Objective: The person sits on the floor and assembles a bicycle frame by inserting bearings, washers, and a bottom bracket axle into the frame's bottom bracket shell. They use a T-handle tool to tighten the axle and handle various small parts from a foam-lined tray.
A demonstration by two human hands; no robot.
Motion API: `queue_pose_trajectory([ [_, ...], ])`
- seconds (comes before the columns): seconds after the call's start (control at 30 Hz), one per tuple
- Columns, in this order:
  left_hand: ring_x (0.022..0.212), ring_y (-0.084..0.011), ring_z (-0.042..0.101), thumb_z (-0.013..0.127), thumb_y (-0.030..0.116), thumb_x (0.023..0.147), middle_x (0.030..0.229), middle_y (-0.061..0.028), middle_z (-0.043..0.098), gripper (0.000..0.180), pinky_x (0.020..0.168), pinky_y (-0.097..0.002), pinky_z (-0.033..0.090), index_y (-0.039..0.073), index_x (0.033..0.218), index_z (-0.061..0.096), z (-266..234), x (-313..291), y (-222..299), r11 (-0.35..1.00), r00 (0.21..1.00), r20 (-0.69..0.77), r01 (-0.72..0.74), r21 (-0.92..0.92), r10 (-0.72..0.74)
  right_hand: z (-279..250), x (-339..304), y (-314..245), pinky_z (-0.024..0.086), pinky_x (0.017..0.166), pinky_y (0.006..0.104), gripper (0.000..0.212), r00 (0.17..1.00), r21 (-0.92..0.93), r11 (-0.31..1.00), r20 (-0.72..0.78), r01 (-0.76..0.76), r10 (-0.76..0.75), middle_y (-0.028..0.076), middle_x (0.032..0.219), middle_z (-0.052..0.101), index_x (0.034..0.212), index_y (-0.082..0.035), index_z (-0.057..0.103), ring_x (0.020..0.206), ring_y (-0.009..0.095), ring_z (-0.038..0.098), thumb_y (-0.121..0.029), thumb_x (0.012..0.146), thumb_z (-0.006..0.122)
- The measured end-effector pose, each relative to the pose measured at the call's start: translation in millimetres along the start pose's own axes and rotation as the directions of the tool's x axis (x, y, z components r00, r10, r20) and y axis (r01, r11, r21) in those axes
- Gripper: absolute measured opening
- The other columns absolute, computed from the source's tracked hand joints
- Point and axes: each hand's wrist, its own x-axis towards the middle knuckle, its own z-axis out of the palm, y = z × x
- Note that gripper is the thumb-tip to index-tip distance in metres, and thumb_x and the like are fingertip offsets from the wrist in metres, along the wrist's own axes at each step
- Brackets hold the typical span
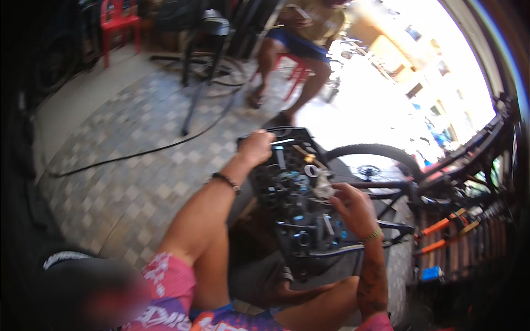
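A black tray (301,270) full of loose small parts lies in front of me. My left hand (256,148) is closed at its far left corner, and a thin pale rod (283,142) sticks out from the fingers. Over the right side of the tray, my right hand (354,208) has its thumb and fingers apart. The fingertips are beside a crumpled pale piece (322,190), perhaps a plastic bag; whether they touch it I cannot tell. Among the parts are a white ring (312,171), a small yellow piece (309,158) and several metal parts.
A bicycle wheel (369,160) and dark frame stand right of the tray. Orange-handled tools (441,223) hang near a blue box (432,273). Across the tiled floor (132,182) runs a black hose (165,146). A person (309,33) sits opposite; a red chair (120,23) stands far left.
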Motion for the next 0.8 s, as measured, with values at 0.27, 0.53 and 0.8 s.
queue_pose_trajectory([
  [0.27,0.098,-0.0338,0.078,0.068,0.001,0.083,0.101,-0.0202,0.08,0.029,0.09,-0.0424,0.06,0.002,0.109,0.08,12,11,-25,0.992,1.0,-0.022,0.011,-0.129,-0.014,32,-27,7,0.05,0.088,0.0421,0.038,0.952,-0.327,0.923,-0.154,0.205,-0.266,0.007,0.105,0.073,0.123,-0.01,0.073,0.1,0.028,0.07,-0.033,0.094,0.081],
  [0.53,0.104,-0.032,0.077,0.074,0.014,0.091,0.106,-0.0195,0.08,0.028,0.094,-0.0426,0.06,0.001,0.116,0.078,8,12,12,0.982,0.994,0.075,0.09,-0.165,-0.078,9,-60,1,0.049,0.096,0.0427,0.055,0.962,-0.209,0.957,-0.146,0.199,-0.232,0.007,0.117,0.071,0.136,-0.01,0.068,0.107,0.029,0.068,-0.03,0.088,0.085],
  [0.8,0.104,-0.024,0.074,0.077,0.015,0.096,0.114,-0.0138,0.078,0.032,0.095,-0.0373,0.058,0.0,0.124,0.076,8,14,11,0.97,0.976,0.185,0.153,-0.188,-0.118,3,-58,12,0.049,0.077,0.0363,0.042,0.938,-0.158,0.957,-0.215,0.243,-0.273,-0.003,0.094,0.073,0.116,-0.019,0.08,0.085,0.019,0.069,-0.031,0.077,0.092],
])
